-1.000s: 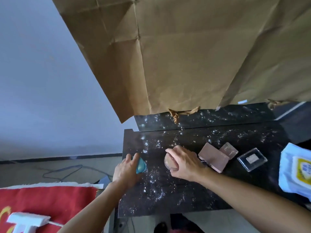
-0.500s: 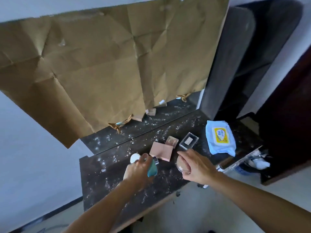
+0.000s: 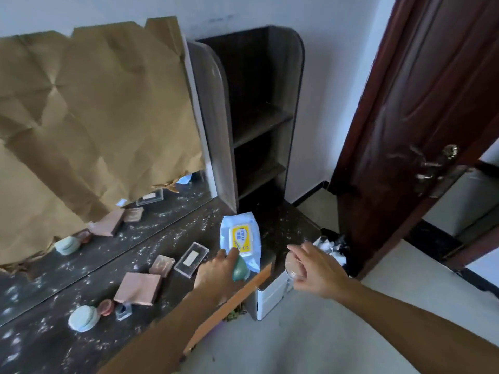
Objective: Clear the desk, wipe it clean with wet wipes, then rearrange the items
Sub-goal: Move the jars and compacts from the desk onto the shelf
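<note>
A dark desk [image 3: 67,344] speckled with white dust runs along a mirror. My left hand [image 3: 216,271] grips a teal sponge-like item [image 3: 240,269] near the desk's front edge, beside a blue wet-wipes pack [image 3: 241,238] with a yellow label. My right hand [image 3: 310,268] holds a round clear container [image 3: 291,267] out past the desk's right end, in the air. On the desk lie a pink flat case [image 3: 139,288], a smaller pink case [image 3: 162,264], a clear box [image 3: 191,259], a mint round compact [image 3: 82,318], a small pink jar [image 3: 105,307] and a tiny clear bottle [image 3: 123,310].
Brown paper [image 3: 94,109] covers most of the mirror. A dark open shelf unit [image 3: 259,125] stands at the desk's right end. A black bin with white waste [image 3: 334,247] sits by a dark red door [image 3: 421,125]. A white drawer unit [image 3: 270,295] is below the desk.
My view has swung right toward the shelf and door. Both hands moved right: the left with the teal item to the wipes pack, the right carrying the round container off the desk's end.
</note>
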`<action>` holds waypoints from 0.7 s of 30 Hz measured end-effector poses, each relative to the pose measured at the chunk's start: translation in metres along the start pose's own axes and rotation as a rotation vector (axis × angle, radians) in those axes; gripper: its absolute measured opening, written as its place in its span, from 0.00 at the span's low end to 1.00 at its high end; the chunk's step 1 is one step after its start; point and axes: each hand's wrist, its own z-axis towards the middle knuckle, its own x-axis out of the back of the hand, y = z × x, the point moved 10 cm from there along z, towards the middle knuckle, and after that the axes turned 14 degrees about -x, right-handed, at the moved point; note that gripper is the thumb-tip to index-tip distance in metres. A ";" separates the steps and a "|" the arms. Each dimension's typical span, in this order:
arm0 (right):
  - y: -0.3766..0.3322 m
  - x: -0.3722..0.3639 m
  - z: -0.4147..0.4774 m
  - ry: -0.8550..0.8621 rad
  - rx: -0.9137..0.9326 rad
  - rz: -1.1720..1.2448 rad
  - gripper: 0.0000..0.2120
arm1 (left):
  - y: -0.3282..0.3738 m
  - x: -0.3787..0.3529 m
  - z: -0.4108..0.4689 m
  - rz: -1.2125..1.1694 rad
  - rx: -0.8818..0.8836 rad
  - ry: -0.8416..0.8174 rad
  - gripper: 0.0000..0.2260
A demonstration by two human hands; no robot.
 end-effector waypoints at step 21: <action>0.071 0.079 0.279 0.001 0.117 -0.043 0.37 | -0.011 -0.009 0.267 -0.061 0.133 0.003 0.29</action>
